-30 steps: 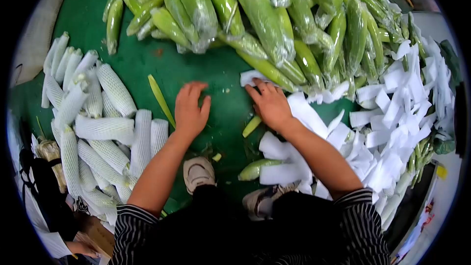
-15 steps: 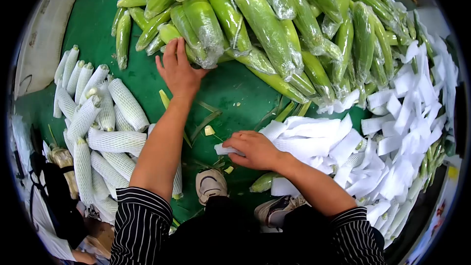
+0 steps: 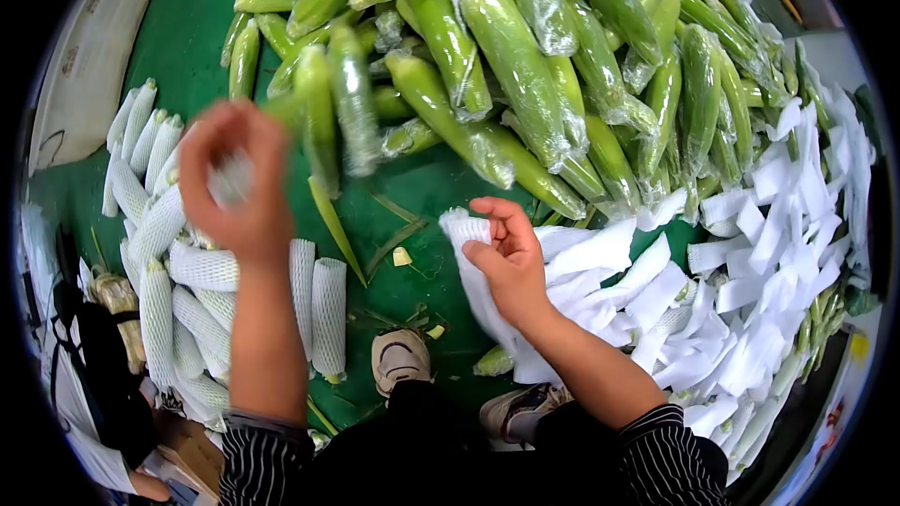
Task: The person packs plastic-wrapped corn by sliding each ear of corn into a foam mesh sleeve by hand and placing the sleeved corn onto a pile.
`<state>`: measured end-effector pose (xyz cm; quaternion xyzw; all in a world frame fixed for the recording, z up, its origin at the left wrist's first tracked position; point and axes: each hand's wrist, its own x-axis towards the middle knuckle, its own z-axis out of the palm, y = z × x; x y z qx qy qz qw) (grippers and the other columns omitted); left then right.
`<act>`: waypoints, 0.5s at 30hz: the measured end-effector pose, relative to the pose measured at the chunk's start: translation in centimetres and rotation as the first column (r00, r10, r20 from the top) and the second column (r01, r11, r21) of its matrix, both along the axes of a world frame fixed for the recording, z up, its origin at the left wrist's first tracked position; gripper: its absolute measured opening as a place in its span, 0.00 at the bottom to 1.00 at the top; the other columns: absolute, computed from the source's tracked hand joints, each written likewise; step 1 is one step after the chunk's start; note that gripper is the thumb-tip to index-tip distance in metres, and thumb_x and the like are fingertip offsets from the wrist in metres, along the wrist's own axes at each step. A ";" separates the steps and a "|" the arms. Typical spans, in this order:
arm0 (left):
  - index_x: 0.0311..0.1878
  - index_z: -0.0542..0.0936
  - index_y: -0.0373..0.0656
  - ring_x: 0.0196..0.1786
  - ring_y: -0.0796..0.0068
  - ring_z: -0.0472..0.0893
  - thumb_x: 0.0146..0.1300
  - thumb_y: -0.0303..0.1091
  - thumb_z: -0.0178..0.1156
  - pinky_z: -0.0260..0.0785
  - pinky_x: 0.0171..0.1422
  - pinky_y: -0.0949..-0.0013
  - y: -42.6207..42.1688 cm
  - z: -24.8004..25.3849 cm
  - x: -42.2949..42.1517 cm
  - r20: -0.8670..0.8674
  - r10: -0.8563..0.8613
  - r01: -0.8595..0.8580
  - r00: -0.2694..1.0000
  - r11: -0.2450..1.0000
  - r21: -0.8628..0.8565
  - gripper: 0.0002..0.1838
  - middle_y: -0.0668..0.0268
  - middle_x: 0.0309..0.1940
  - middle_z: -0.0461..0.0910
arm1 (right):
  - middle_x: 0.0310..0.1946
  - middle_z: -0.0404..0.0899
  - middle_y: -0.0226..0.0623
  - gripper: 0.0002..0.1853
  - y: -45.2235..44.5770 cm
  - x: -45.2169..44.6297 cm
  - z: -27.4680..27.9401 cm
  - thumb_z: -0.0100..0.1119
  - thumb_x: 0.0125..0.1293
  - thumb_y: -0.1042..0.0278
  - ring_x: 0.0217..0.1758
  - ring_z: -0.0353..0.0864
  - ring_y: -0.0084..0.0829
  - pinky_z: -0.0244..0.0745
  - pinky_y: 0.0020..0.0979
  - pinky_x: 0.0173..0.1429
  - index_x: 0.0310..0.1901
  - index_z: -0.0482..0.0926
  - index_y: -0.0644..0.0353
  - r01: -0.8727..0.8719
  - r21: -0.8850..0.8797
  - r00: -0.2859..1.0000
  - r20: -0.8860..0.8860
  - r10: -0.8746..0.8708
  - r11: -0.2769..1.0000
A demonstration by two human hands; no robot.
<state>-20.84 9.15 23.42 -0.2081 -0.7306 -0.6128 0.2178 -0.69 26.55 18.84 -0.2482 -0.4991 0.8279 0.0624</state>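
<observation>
My left hand [image 3: 242, 173], smeared by motion, is raised over the foam-netted vegetables [image 3: 204, 265]. Its fingers curl into a ring with something pale and blurred inside that I cannot make out. Close to its fingertips, wrapped green vegetables [image 3: 317, 117] lie at the pile's edge, also partly blurred. My right hand [image 3: 511, 258] pinches the open end of a white foam net sleeve [image 3: 472, 258], whose length hangs down towards the heap of white foam sleeves [image 3: 600, 295].
Plastic-wrapped green vegetables [image 3: 511, 61] are piled across the green surface [image 3: 403, 295]. A pale crate [image 3: 89, 61] stands at the far left. Leaf strips and scraps lie in the middle. Shoes [image 3: 401, 361] show below. Part of another person's arm [image 3: 148, 485] is at the lower left.
My left hand has moved from the pile down to the left, and vegetables at the pile's edge have shifted. My right hand has risen, with the sleeve now hanging from it.
</observation>
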 end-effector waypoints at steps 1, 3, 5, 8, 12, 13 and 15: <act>0.56 0.80 0.35 0.34 0.79 0.75 0.55 0.29 0.75 0.72 0.45 0.71 1.4 0.7 4.0 0.053 -0.137 0.135 0.989 0.990 0.052 0.25 0.66 0.37 0.80 | 0.43 0.79 0.30 0.23 -0.6 -0.2 0.7 0.56 0.66 0.86 0.44 0.77 0.16 0.70 0.20 0.49 0.62 0.69 0.61 0.057 -0.035 0.998 0.015 -0.057 0.998; 0.57 0.82 0.37 0.34 0.78 0.79 0.54 0.33 0.76 0.73 0.44 0.72 2.2 -0.3 8.3 0.262 -0.366 0.408 0.893 0.904 -0.129 0.27 0.67 0.34 0.82 | 0.49 0.79 0.34 0.18 -1.8 0.2 1.4 0.54 0.69 0.84 0.49 0.78 0.18 0.72 0.22 0.53 0.58 0.70 0.61 0.052 -0.214 0.997 -0.047 -0.064 0.975; 0.51 0.85 0.39 0.37 0.74 0.84 0.58 0.34 0.74 0.74 0.45 0.72 3.9 -1.9 11.4 0.498 -0.399 0.532 0.770 0.833 -0.155 0.19 0.64 0.33 0.86 | 0.50 0.79 0.34 0.15 -3.2 0.6 2.2 0.53 0.73 0.80 0.49 0.78 0.20 0.73 0.22 0.53 0.59 0.68 0.61 0.103 -0.289 0.991 -0.052 -0.124 0.952; 0.46 0.86 0.40 0.37 0.72 0.84 0.62 0.33 0.70 0.74 0.44 0.70 3.3 -4.1 12.7 0.745 -0.295 0.462 0.598 0.887 -0.020 0.11 0.62 0.34 0.87 | 0.52 0.77 0.35 0.17 -3.3 1.8 0.5 0.51 0.77 0.74 0.50 0.78 0.23 0.73 0.27 0.55 0.63 0.65 0.60 0.052 -0.508 0.993 -0.066 -0.099 0.860; 0.35 0.81 0.38 0.35 0.80 0.81 0.67 0.33 0.67 0.74 0.40 0.72 1.8 -5.1 12.6 0.871 -0.216 0.335 0.440 0.940 0.064 0.08 0.63 0.30 0.84 | 0.56 0.73 0.36 0.20 -3.2 2.1 -0.5 0.48 0.79 0.69 0.53 0.77 0.27 0.72 0.34 0.62 0.68 0.61 0.60 -0.162 -0.426 0.960 -0.275 0.043 0.890; 0.30 0.77 0.38 0.33 0.82 0.77 0.68 0.33 0.66 0.70 0.36 0.74 1.7 -5.9 13.2 0.855 -0.285 0.175 0.433 0.957 0.230 0.13 0.66 0.27 0.80 | 0.54 0.73 0.35 0.23 -2.8 2.0 -0.3 0.54 0.77 0.70 0.52 0.77 0.27 0.74 0.33 0.60 0.68 0.60 0.60 -0.218 -0.364 0.959 -0.253 0.129 0.905; 0.29 0.73 0.39 0.30 0.81 0.74 0.69 0.33 0.65 0.67 0.34 0.73 1.3 -5.7 13.6 0.718 -0.245 0.252 0.652 0.962 0.100 0.14 0.66 0.26 0.77 | 0.53 0.73 0.38 0.24 -3.3 1.8 0.1 0.66 0.69 0.70 0.50 0.78 0.29 0.76 0.33 0.55 0.62 0.68 0.61 -0.249 -0.138 0.965 -0.122 0.233 0.959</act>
